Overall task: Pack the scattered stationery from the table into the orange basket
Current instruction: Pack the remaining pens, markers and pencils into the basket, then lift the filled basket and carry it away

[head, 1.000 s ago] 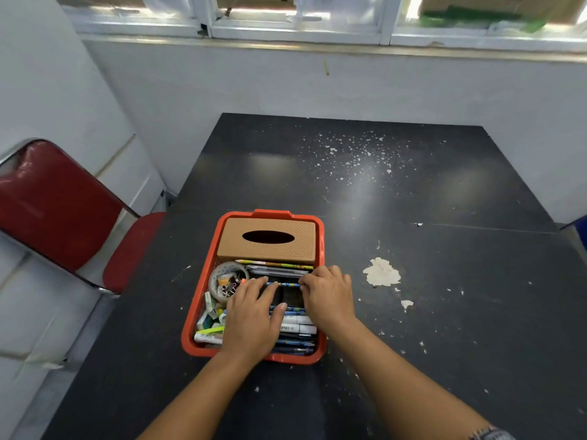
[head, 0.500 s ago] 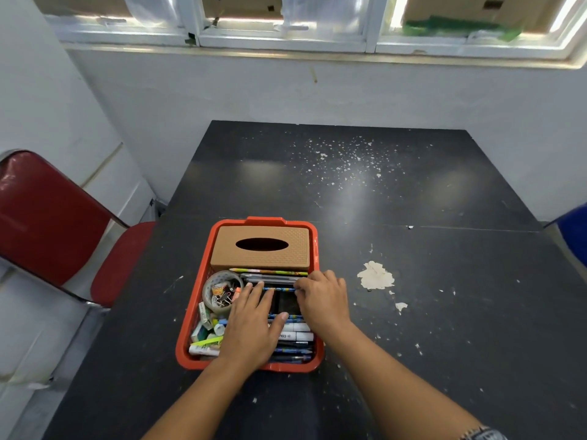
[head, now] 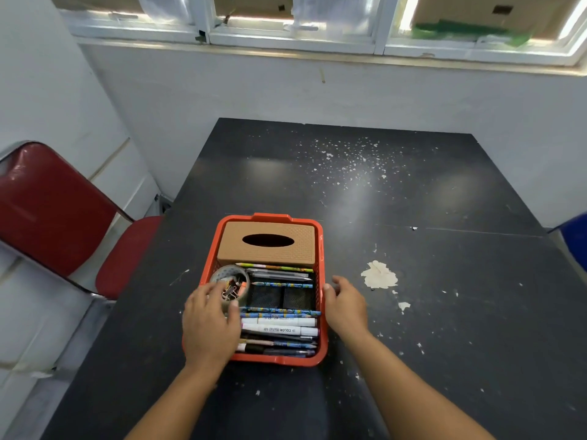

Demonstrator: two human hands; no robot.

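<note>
Head view: the left hand's point(head: 209, 325) fingers point(head: 203, 295) lie loosely spread over the basket's point(head: 322, 249) left side, touching the tape roll point(head: 230, 276) that holds binder clips point(head: 231, 291); they grip nothing. Right hand point(head: 344, 308) sits just outside the basket's right wall, fingers relaxed, thumb at the rim. Orange and mesh-walled, the basket stands on the black tabletop point(head: 413, 312), with a tan tissue box point(head: 268, 241) at its far end and pencils point(head: 279, 311) and markers point(head: 279, 326) laid crosswise nearer the person.
</note>
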